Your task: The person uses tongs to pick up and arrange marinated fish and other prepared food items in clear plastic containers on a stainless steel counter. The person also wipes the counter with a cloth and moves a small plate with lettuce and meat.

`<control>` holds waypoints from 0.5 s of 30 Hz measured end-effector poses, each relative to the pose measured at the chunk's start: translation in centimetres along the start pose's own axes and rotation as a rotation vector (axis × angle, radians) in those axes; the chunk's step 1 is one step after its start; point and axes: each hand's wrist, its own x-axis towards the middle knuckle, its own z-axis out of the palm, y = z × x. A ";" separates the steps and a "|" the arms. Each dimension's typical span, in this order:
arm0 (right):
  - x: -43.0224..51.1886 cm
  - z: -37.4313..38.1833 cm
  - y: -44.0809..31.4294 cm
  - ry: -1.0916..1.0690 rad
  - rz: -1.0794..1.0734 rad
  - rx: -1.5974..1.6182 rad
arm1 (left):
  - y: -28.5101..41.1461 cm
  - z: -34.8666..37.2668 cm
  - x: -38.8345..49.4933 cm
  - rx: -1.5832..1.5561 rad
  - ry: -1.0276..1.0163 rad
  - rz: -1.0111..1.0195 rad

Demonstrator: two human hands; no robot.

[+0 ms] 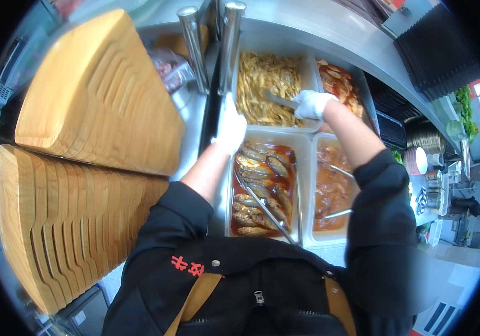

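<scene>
My right hand (314, 104), in a white glove, grips the handle of a metal utensil (282, 101) whose head rests in a bin of yellowish-brown sliced food (265, 75). At that bin's left edge is my gloved left hand (230, 126); whether it holds the rim I cannot tell. Below lies a bin of whole small fish in reddish sauce (261, 189), with metal tongs (265, 208) across it. Beside it, a bin of reddish-brown sauced food (332, 189) holds another metal utensil (338, 213). A fourth bin (341, 82) of food in red sauce is at the upper right.
Two large stacks of wooden boards (97, 96) stand at the left. Two upright metal tubes (230, 46) rise behind my left hand, near a plastic bag of food (172, 71). Stacked black trays (437, 50) and bowls (416, 161) are at the right.
</scene>
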 end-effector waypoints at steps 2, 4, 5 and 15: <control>-2.1 -1.8 1.8 -0.148 0.078 0.263 | 0.6 -0.2 -0.6 0.010 -0.011 -0.076; -3.9 -2.9 2.6 -0.033 0.125 0.349 | 1.2 -0.3 -0.8 0.026 -0.019 -0.143; -4.4 -3.6 2.5 0.099 0.065 0.252 | 1.5 -0.4 -0.8 -0.023 -0.034 -0.124; -0.2 -1.3 -7.6 0.266 0.181 -0.381 | -1.5 0.3 -0.2 -0.097 -0.028 -0.009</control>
